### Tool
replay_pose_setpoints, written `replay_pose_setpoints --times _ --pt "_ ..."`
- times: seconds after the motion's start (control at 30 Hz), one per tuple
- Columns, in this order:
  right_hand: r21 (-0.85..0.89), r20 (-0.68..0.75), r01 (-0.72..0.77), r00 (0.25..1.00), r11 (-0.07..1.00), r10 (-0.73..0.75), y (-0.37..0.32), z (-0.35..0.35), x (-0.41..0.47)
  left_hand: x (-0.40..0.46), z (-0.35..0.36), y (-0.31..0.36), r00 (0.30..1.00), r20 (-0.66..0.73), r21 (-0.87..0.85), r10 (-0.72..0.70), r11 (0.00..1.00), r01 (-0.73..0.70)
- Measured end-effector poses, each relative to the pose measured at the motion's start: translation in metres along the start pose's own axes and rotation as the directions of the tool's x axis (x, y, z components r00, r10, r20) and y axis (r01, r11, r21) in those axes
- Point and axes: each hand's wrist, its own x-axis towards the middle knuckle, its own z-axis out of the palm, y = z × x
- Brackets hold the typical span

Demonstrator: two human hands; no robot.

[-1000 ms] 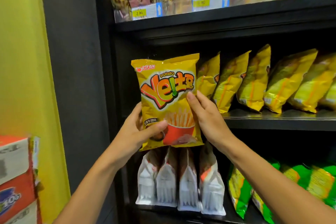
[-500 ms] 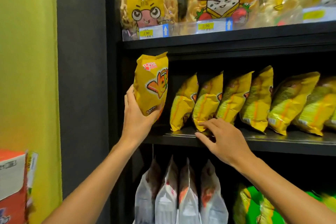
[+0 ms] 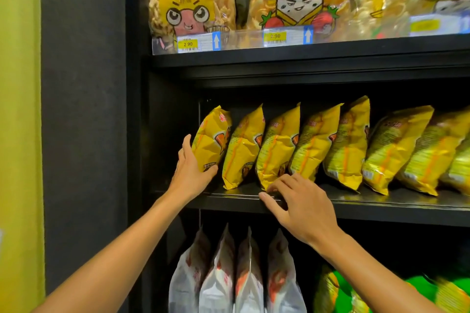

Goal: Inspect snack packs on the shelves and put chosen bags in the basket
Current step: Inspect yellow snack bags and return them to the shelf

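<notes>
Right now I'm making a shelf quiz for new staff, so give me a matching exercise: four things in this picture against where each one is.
Things:
1. left hand
2. right hand
3. white bags
4. price tag

Places:
A. bottom shelf
B. fingers at the middle shelf's front edge
C. top shelf's front rail
D. holding the leftmost yellow bag

Pairs: 1-D, 2-B, 3-A, 4-C

Yellow snack bag [image 3: 211, 142] stands tilted, perhaps resting on the shelf [image 3: 368, 204]
</notes>
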Motion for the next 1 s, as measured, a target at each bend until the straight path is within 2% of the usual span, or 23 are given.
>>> replay_pose_setpoints --times 0.1,0.27,0.43,0.6,0.77,0.9,1.0 --pt "-0.005 -0.029 0.005 1.000 1.000 -0.005 -0.001 0.003 -0.001 0.001 -0.004 -0.010 0.996 0.086 0.001 -0.001 1.000 0.001" --pt "0.006 -0.029 0.003 1.000 1.000 -0.003 -0.002 0.004 -0.001 0.007 -0.004 -0.005 0.997 0.074 -0.004 -0.012 1.000 0.012" --pt "0.006 -0.030 0.002 1.000 1.000 -0.002 -0.002 0.001 -0.001 0.000 0.003 0.004 0.981 0.182 0.120 -0.069 0.992 0.047" --pt "0.015 -0.011 -0.024 1.000 1.000 0.024 -0.005 -0.002 0.000 -0.003 0.003 0.014 0.980 0.154 0.258 -0.126 0.962 0.083" --pt "0.043 0.089 -0.061 0.994 0.997 0.057 -0.005 -0.006 0.000 -0.007 0.000 0.011 0.975 0.177 0.308 -0.137 0.948 0.077" --pt "0.058 0.153 -0.085 0.985 0.995 0.075 -0.006 -0.009 0.002 -0.024 -0.014 0.009 0.990 0.134 0.306 -0.052 0.952 0.009" --pt "0.129 0.231 -0.085 0.971 0.988 0.054 -0.005 -0.017 0.002 -0.047 -0.023 0.008 0.990 0.064 0.249 0.124 0.959 -0.136"
